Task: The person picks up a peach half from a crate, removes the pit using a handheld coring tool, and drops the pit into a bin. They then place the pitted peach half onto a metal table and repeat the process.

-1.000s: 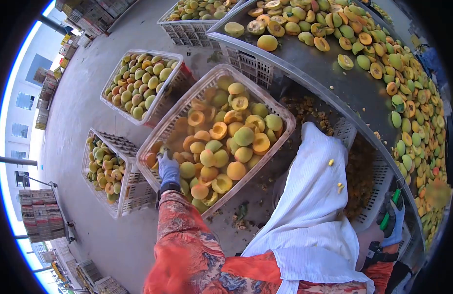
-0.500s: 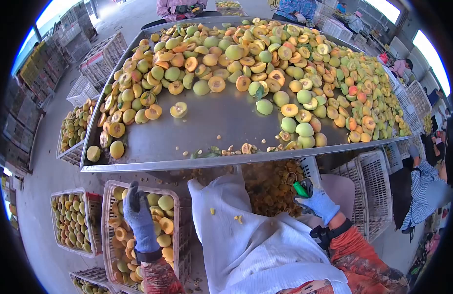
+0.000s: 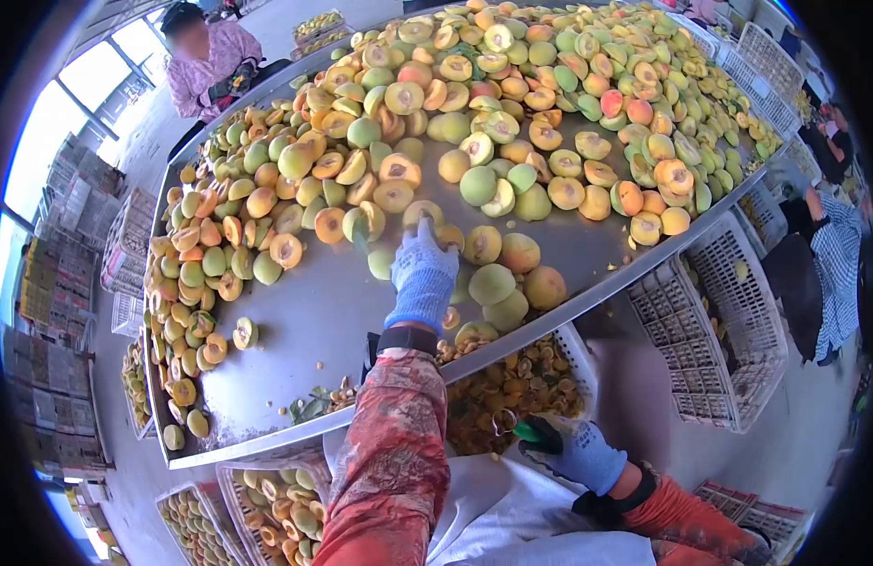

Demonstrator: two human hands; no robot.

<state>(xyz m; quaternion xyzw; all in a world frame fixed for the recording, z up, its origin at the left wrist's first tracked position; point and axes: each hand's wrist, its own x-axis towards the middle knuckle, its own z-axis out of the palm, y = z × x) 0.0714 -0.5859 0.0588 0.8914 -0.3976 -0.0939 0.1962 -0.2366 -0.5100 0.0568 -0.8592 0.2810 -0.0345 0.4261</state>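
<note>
My left hand [image 3: 425, 269], in a blue glove with grey fingertips, reaches over the metal table [image 3: 257, 325]. Its fingers stretch toward the cut peach halves [image 3: 393, 195] and overlap one; whether they touch it is hard to tell. Whole and halved peaches [image 3: 493, 283] lie just right of this hand. Below the table edge, my right hand [image 3: 580, 455] is closed around a green-handled pitting tool [image 3: 531, 432] with a metal ring at its end. Beneath that ring is a crate of pits and scraps [image 3: 493, 391].
A crate of peach halves [image 3: 284, 514] stands at lower left, beside another full crate [image 3: 193, 524]. White plastic crates [image 3: 677, 330] lean on the right. Across the table sits a person in a pink patterned top [image 3: 210, 66]; another person's checked sleeve [image 3: 836, 274] shows at right.
My left hand has moved from above the crate of halves up onto the table among the peaches. The view has turned. My right hand still holds the pitting tool below the table edge.
</note>
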